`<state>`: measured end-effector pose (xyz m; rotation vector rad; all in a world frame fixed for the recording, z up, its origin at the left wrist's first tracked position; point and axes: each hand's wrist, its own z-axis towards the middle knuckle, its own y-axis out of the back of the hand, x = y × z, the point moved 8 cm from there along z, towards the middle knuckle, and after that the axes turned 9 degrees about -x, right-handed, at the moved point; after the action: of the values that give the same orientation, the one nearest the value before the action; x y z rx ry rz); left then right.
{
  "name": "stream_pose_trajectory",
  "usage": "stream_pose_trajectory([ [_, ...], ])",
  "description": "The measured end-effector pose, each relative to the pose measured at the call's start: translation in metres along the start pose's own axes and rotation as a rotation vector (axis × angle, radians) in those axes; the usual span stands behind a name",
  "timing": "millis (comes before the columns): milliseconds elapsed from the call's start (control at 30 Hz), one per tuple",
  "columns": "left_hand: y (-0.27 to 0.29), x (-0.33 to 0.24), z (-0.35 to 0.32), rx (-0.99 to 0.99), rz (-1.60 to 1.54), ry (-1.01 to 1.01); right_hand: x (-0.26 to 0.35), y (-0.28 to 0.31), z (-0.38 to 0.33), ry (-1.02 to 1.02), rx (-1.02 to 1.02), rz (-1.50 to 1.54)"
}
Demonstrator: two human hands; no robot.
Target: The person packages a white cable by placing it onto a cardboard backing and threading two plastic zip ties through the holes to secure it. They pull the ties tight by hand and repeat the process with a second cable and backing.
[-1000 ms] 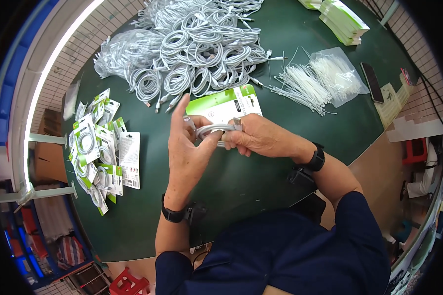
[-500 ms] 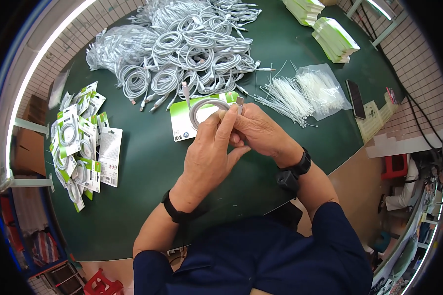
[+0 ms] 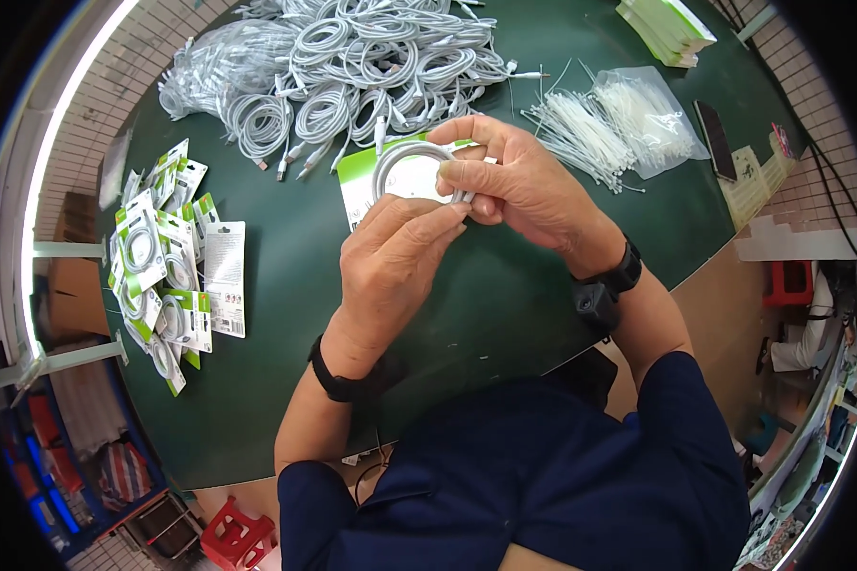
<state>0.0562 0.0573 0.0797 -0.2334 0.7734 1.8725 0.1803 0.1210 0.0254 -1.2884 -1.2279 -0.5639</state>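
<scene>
A grey-white coiled cable (image 3: 380, 175) is held up over the table, with one plug end (image 3: 380, 133) standing up at its far left. My right hand (image 3: 528, 187) pinches the right side of the coil between thumb and fingers. Close beside it, my left hand (image 3: 388, 255) has its fingertips and thumb closed on the lower right of the coil. Whether a tie lies between the fingertips is too small to tell. Underneath lies a green and white packaging card (image 3: 356, 175), partly covered by the hands and the coil.
Many coiled cables (image 3: 352, 76) are heaped at the far side. Thin white cable ties (image 3: 581, 133) lie by a clear bag of more ties (image 3: 646, 119), with a phone (image 3: 715, 140) further right. Packed cables on cards (image 3: 152, 262) pile up at left. Stacked cards (image 3: 667, 30) stand far right.
The view has shifted a little. My right hand has opened its fingers further and moved its thumb onto the coil. The plug end that showed by its fingertips is now hidden.
</scene>
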Motion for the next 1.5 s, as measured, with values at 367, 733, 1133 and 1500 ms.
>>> stream_pose_trajectory([
  [367, 0.015, -0.001, 0.013, -0.038, -0.119, 0.123, 0.045, -0.004, -0.021, 0.524, 0.015, -0.518],
  [733, 0.016, -0.022, 0.028, 0.103, -0.086, -0.062, 0.049, -0.048, -0.043, 1.056, 0.065, -1.118],
  [1133, 0.013, -0.012, 0.018, 0.307, 0.046, -0.108, 0.042, -0.040, -0.036, 0.902, 0.218, -1.010],
  [1500, 0.011, -0.017, 0.032, 0.366, -0.014, -0.132, 0.060, -0.021, -0.028, 0.519, 0.374, -0.847],
])
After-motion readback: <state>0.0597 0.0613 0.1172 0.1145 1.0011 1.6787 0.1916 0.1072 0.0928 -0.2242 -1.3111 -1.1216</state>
